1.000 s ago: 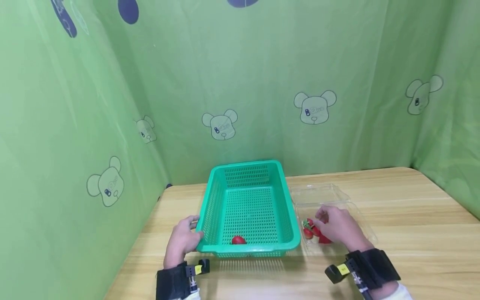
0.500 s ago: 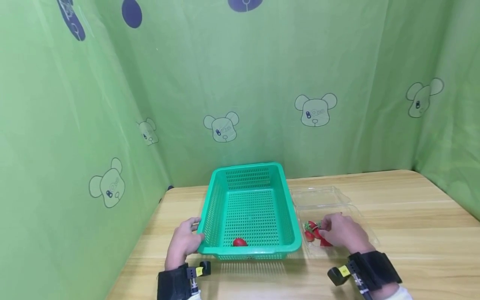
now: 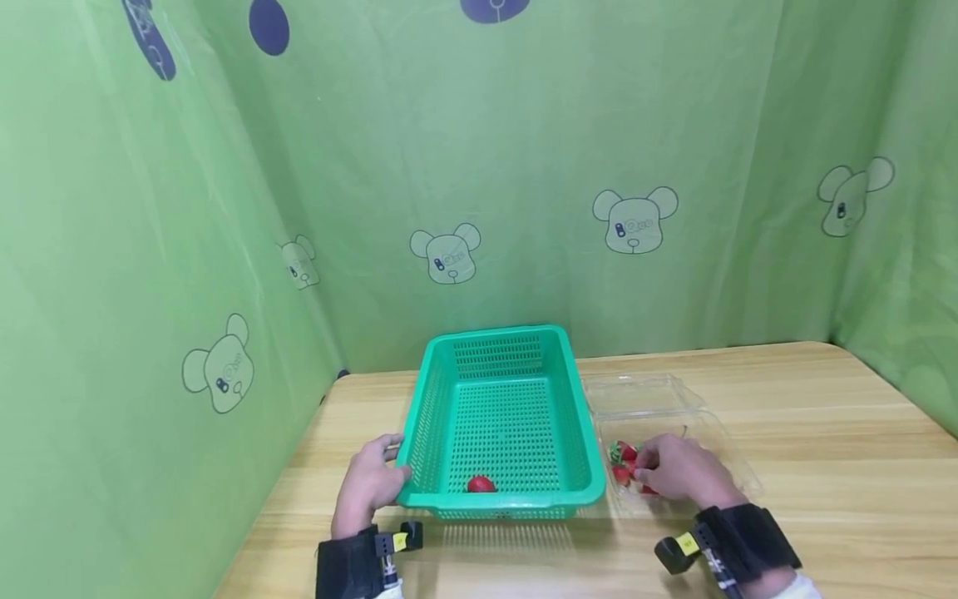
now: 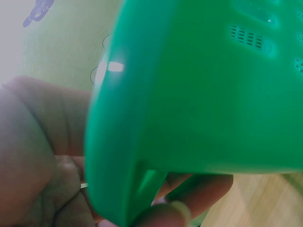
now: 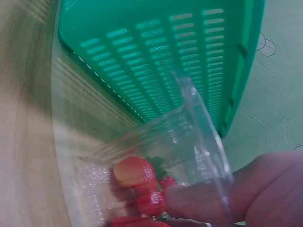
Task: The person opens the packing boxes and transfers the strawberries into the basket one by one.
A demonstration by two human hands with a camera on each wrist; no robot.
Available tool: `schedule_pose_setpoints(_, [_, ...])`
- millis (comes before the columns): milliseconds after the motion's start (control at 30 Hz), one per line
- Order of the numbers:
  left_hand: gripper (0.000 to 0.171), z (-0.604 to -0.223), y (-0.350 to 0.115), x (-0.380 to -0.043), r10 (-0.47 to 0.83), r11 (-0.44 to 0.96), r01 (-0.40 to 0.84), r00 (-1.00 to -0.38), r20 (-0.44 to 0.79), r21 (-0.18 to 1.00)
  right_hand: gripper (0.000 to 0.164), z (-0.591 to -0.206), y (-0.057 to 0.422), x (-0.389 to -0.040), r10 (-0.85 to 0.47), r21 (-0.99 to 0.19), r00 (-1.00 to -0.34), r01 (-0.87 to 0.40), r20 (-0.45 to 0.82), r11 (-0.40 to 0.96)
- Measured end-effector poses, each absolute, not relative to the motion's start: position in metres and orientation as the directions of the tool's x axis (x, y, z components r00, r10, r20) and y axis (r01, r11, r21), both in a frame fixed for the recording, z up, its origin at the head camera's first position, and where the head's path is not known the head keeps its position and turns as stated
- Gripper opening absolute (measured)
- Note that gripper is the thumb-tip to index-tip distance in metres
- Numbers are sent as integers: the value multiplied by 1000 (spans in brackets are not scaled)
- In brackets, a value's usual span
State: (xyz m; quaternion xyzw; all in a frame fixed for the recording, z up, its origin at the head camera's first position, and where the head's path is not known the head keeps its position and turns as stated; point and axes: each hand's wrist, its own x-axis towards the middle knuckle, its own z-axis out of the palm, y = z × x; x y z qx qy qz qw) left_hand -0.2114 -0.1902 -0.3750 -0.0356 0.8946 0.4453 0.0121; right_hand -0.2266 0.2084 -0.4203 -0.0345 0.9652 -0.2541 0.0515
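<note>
My left hand (image 3: 370,478) grips the near left corner of a green plastic basket (image 3: 497,501), thumb over the rim and fingers beneath it. One red strawberry (image 3: 481,484) lies inside the basket near its front wall. To the right, my right hand (image 3: 681,470) reaches into a clear plastic clamshell box (image 3: 729,462), fingers bent down among several strawberries (image 3: 621,476). In the right wrist view the thumb (image 5: 189,201) touches a red strawberry (image 5: 150,202), seen through the clear wall. Whether the fingers pinch it I cannot tell.
The box's open lid (image 3: 636,393) lies flat behind it, and the basket stands close along its left side. Everything rests on a light wooden table (image 3: 823,466). Green curtains (image 3: 516,166) with bear heads hang at the back and sides.
My right hand has shifted slightly right and then lower among the strawberries in the box, some of which have moved a little. My left hand keeps its hold on the basket.
</note>
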Motion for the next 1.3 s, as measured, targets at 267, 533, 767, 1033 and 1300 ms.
schedule_pose_setpoints(267, [54, -376, -191, -212, -54, 608, -75, -997, -53, 790, 5, -428, 207, -228, -94, -532, -993, -40, -76, 846])
schedule_pose_setpoints(533, [54, -376, -191, -212, -67, 604, -88, -996, -60, 792, 7, -427, 205, -227, -62, -542, -998, -39, -24, 839])
schedule_pose_setpoints(767, [54, -376, -191, -212, -61, 601, -87, -996, -63, 795, 5, -423, 207, -225, -49, -536, -999, -46, 9, 843])
schedule_pose_setpoints(1033, [54, -378, -192, -214, -60, 612, -83, -997, -58, 786, 4, -418, 207, -225, -43, -528, -999, -37, 1, 849])
schedule_pose_setpoints(1300, [53, -376, -190, -213, -63, 605, -87, -996, -61, 791, 5, -411, 208, -224, -42, -529, -999, -41, 9, 848])
